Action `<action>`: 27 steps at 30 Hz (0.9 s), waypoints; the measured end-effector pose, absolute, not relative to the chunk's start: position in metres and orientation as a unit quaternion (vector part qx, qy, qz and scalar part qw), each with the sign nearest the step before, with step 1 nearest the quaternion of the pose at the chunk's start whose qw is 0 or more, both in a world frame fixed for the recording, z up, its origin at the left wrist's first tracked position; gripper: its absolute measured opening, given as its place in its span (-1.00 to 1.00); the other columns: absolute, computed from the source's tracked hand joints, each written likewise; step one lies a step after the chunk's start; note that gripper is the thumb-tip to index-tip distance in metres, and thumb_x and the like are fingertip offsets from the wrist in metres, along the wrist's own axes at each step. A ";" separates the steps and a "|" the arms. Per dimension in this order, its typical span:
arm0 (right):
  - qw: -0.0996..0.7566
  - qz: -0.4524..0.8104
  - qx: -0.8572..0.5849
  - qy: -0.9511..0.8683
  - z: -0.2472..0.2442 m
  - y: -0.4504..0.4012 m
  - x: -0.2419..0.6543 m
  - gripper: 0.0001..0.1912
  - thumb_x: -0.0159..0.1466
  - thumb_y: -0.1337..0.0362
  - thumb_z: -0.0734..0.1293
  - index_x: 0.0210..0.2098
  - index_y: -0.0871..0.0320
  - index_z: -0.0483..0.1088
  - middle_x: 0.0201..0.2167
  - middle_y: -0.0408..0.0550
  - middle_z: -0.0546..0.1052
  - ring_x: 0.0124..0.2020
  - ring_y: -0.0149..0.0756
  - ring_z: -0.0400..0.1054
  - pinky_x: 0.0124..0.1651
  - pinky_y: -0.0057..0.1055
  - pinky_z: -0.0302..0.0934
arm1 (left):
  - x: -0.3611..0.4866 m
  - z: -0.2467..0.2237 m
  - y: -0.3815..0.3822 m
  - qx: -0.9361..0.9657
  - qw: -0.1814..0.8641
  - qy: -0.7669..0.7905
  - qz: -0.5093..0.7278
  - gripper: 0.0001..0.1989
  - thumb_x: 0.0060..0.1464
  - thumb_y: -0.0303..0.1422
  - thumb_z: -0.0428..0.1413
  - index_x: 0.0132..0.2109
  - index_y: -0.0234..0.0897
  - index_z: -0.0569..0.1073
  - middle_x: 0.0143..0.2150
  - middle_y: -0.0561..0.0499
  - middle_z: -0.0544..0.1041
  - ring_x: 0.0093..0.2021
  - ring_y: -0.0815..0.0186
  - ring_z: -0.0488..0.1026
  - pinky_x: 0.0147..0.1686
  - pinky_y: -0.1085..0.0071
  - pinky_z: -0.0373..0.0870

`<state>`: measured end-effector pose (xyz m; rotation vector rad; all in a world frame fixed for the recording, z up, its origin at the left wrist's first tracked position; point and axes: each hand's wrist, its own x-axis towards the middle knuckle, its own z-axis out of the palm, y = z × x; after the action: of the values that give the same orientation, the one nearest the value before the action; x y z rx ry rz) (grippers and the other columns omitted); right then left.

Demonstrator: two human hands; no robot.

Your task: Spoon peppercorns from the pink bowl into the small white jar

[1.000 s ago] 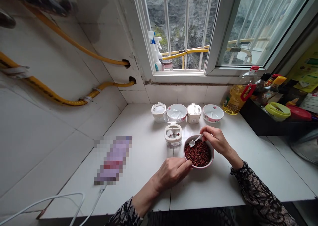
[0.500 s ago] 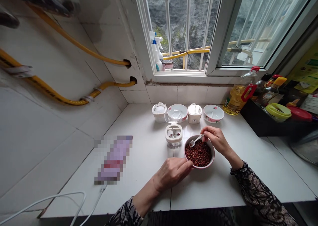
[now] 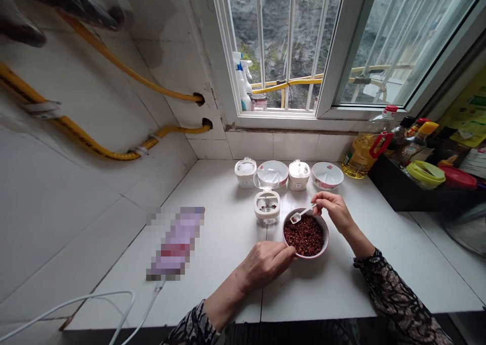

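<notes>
A bowl (image 3: 325,244) of dark red, peppercorn-like spice (image 3: 307,236) stands on the white tiled counter. My left hand (image 3: 266,264) grips its near-left rim, thumb on the edge and the other fingers mostly hidden beneath. Between the fingertips of my right hand (image 3: 334,211) is the handle of a small white spoon (image 3: 296,217). The spoon's scoop is over the far-left part of the bowl, with a few bits of spice in it. Just left of the bowl, a clear spice jar (image 3: 267,208) has its lid raised and a little spice inside.
Behind stand two white-lidded jars (image 3: 245,173) (image 3: 298,175) and two white bowls (image 3: 272,174) (image 3: 327,175). An oil bottle (image 3: 364,147) and a black box (image 3: 395,188) of condiments are at right. A blurred purple item (image 3: 176,244) with a white cable (image 3: 150,309) lies left.
My right hand and the spoon have shifted slightly right relative to the bowl. The left hand keeps its hold on the rim. The whole view has moved a little.
</notes>
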<state>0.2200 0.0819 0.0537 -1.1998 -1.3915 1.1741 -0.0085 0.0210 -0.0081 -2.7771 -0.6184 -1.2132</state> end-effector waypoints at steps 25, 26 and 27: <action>0.383 0.124 -0.455 -0.794 0.067 0.066 0.219 -0.81 0.24 0.38 0.18 -0.40 0.11 0.41 -0.51 -0.09 0.51 -0.43 -0.25 0.38 -0.29 -0.32 0.23 | -0.009 -0.013 0.022 -0.899 0.025 -0.202 -0.388 -0.87 0.35 -0.45 -0.08 -0.14 -0.34 0.35 -0.49 0.07 0.42 -0.57 0.41 0.32 -0.58 0.47 0.19; 0.367 0.124 -0.450 -0.805 0.064 0.066 0.217 -0.80 0.23 0.40 0.18 -0.41 0.11 0.42 -0.50 -0.09 0.52 -0.43 -0.25 0.37 -0.28 -0.32 0.22 | -0.009 -0.014 0.022 -0.900 0.021 -0.204 -0.384 -0.87 0.36 -0.44 -0.08 -0.14 -0.34 0.35 -0.49 0.07 0.42 -0.57 0.42 0.33 -0.58 0.48 0.19; 0.354 0.130 -0.444 -0.813 0.061 0.066 0.214 -0.80 0.21 0.41 0.18 -0.42 0.11 0.42 -0.50 -0.09 0.52 -0.42 -0.25 0.37 -0.28 -0.32 0.21 | -0.009 -0.014 0.022 -0.901 0.019 -0.206 -0.381 -0.88 0.35 -0.44 -0.07 -0.14 -0.34 0.35 -0.49 0.08 0.41 -0.57 0.42 0.33 -0.57 0.48 0.19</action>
<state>0.2143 0.0663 0.0608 -1.1488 -2.1011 0.3354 -0.0092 0.0218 -0.0142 -2.7972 -0.6386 -1.1835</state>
